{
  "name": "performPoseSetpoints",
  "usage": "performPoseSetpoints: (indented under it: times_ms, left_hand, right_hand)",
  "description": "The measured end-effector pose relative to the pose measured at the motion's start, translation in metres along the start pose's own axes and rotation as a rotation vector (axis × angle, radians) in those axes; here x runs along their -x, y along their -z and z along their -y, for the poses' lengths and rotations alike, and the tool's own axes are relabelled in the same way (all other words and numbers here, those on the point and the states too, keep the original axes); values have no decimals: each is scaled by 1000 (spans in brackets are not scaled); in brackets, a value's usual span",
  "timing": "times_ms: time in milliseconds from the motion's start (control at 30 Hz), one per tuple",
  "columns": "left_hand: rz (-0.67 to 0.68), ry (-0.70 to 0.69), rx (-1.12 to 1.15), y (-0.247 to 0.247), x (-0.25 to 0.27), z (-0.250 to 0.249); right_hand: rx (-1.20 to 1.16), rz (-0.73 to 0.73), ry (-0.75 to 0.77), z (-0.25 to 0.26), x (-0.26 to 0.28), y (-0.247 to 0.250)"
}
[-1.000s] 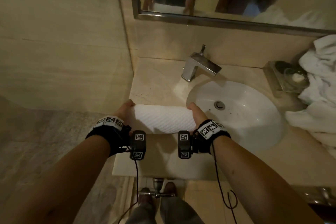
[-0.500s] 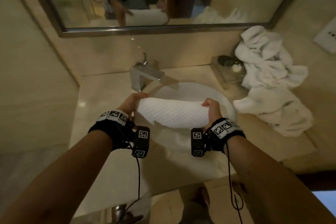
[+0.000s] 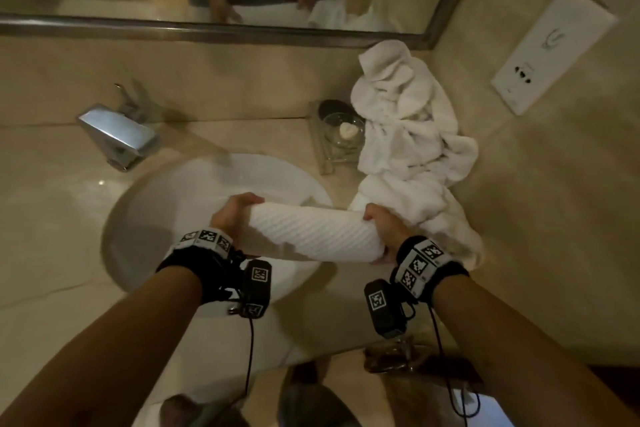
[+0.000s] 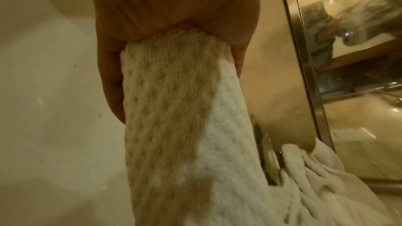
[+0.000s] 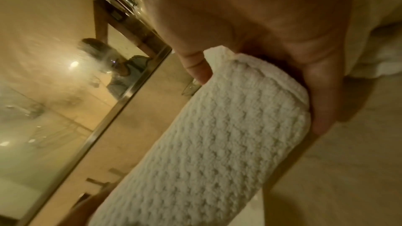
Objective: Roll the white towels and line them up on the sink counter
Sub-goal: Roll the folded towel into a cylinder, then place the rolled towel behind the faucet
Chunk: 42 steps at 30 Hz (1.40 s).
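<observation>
Head view is showing me carrying the rolled white waffle-weave towel (image 3: 313, 234) across the white oval sink basin (image 3: 166, 215); a second ago it was lying on the beige marble sink counter (image 3: 52, 218) left of the chrome faucet (image 3: 117, 137), so it is now lifted clear and travelling rightward. My left hand (image 3: 232, 217) is gripping one end, fingers curled round it, and my right hand (image 3: 384, 229) is clamping the other end the same way. The roll is hanging level between them, above the basin's right rim, its right end nearing the heap of loose white terry towels (image 3: 412, 156) beside the clear glass soap dish (image 3: 343, 133). I am judging that this roll is finished and is heading for its place in the line, while the heap is awaiting rolling.
</observation>
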<state>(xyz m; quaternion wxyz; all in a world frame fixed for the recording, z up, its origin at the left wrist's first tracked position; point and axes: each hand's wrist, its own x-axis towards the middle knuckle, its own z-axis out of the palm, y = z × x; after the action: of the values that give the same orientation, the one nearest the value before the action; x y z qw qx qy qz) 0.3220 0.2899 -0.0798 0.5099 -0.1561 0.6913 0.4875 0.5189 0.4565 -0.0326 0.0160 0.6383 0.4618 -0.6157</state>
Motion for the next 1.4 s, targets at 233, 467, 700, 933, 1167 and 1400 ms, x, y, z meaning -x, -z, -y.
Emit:
performPoseSetpoints:
  times_ms: [233, 467, 700, 933, 1167, 1400]
  left_hand:
    - [-175, -118, 68, 28, 36, -50]
    - [-276, -177, 244, 51, 13, -99]
    - [-323, -385, 213, 42, -42, -156]
    - [-400, -283, 202, 37, -62, -196]
    - [-541, -395, -64, 26, -86, -211]
    - [-600, -452, -81, 31, -112, -208]
  right_hand:
    - [-45, 254, 52, 31, -16, -35]
    - [-51, 318, 207, 114, -25, -83]
    - [-66, 243, 251, 190, -63, -115]
    - [-50, 188, 232, 221, -114, -146]
    - [42, 78, 249, 219, -150, -164]
    - [358, -64, 350, 219, -150, -169]
